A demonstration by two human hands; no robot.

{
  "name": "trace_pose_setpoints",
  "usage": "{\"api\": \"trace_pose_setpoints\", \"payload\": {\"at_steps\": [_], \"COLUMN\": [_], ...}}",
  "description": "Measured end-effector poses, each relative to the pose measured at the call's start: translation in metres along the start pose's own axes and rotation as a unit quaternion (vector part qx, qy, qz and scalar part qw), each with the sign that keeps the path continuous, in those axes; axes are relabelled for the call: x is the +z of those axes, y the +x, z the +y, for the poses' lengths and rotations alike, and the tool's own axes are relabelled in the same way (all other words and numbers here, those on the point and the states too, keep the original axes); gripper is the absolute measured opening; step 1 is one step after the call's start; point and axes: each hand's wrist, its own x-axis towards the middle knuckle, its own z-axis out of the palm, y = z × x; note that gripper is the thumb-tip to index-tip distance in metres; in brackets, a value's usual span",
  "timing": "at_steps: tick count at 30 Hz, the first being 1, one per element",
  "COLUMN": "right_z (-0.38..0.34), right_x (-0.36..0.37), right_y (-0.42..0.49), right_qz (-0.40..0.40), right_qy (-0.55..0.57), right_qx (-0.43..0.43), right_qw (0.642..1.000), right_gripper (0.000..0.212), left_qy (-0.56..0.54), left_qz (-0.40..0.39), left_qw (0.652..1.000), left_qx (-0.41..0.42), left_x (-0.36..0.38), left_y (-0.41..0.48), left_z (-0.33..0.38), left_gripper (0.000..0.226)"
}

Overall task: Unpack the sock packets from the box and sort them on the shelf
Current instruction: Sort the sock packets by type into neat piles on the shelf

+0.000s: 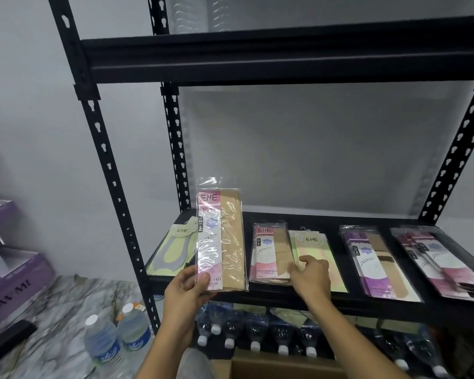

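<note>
Left hand (188, 285): gripping the held packet (220, 236) by its near bottom edge, thumb across the front.
Held packet: up in the air before the shelf (285, 299), standing tall, long axis vertical. It has a clear glossy sleeve, a pink ENE card on the left and beige hosiery on the right.
Matching pink stack (268, 253): lies flat just right of it, long axis near to far.
Right hand (311, 274): nearer that stack, fingers curled at the seam with the pale green packet (320, 242); pinching or nudging, I cannot tell.
Coming move, I'd judge: tip the packet flat and carry it right.
</note>
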Motion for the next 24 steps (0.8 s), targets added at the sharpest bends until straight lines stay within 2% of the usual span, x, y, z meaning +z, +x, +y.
{"api": "trace_pose_setpoints", "payload": {"at_steps": [10, 18, 24], "right_z": [0.004, 0.016, 0.029], "right_x": [-0.02, -0.037, -0.045], "right_y": [-0.007, -0.009, -0.009], "right_qz": [0.04, 0.053, 0.051], "right_qy": [0.117, 0.159, 0.169], "right_qx": [-0.066, -0.068, -0.061], "right_qw": [0.99, 0.984, 0.982], "right_gripper": [0.02, 0.01, 0.01], "left_qy": [-0.004, 0.012, 0.01], "left_qz": [-0.031, -0.064, -0.073], "left_qw": [1.0, 0.998, 0.996], "left_qx": [-0.004, -0.015, -0.04], "left_x": [0.018, 0.054, 0.078], "left_y": [0.002, 0.005, 0.009], "left_z": [0.001, 0.002, -0.005], "left_gripper": [0.031, 0.027, 0.027]}}
